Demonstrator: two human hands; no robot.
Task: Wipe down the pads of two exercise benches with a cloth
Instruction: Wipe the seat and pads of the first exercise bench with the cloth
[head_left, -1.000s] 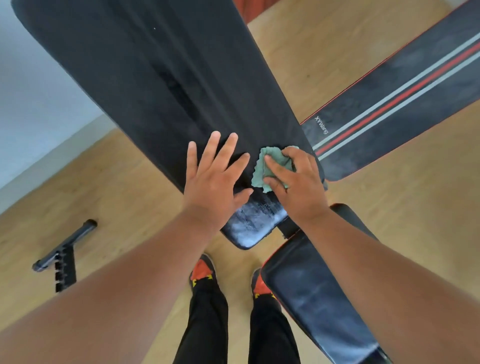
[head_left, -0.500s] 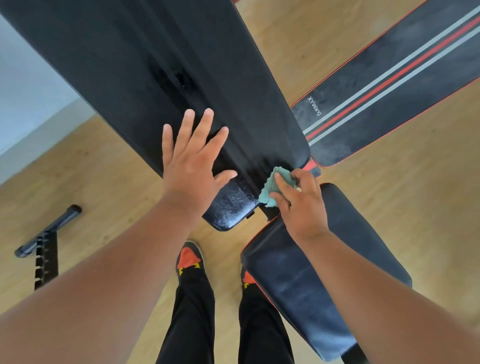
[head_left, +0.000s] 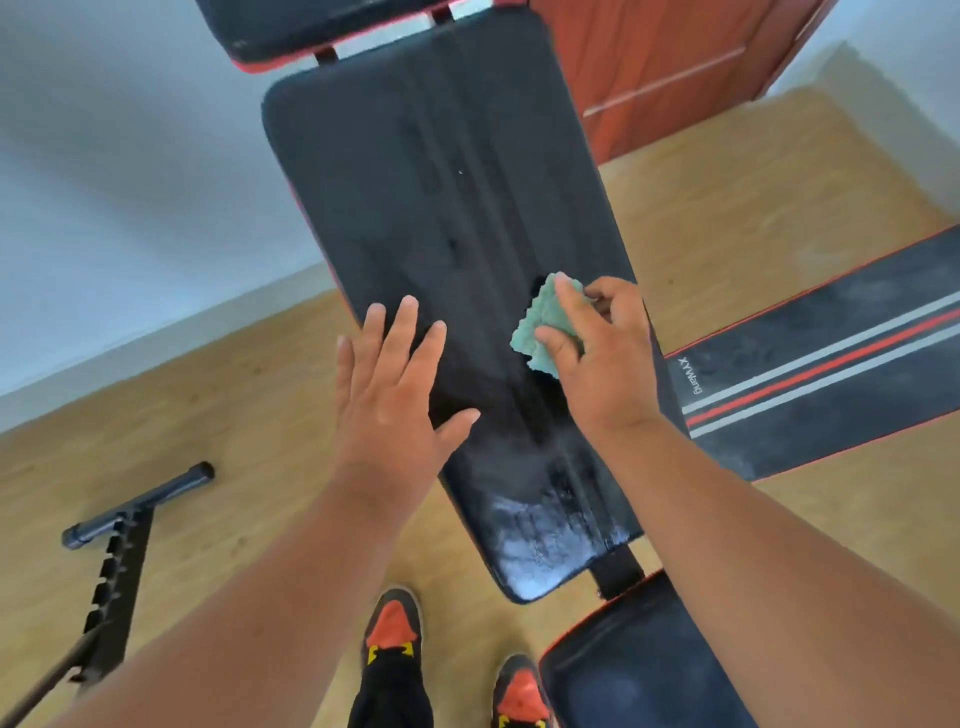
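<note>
The pad (head_left: 447, 208) runs away from both hands; right hand (head_left: 597, 358) grips the cloth (head_left: 540, 327) near its right edge, left hand (head_left: 395, 384) lies flat, fingers spread.

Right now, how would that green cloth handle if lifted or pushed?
Likely floppy: the cloth bunches in folds under the right hand. Probably light, since fingertips alone pinch it. It should slide easily on the smooth, glossy pad.

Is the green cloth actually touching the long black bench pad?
Touching. The head view shows the right hand pressing the green cloth flat onto the long black bench pad, no gap visible.
</note>
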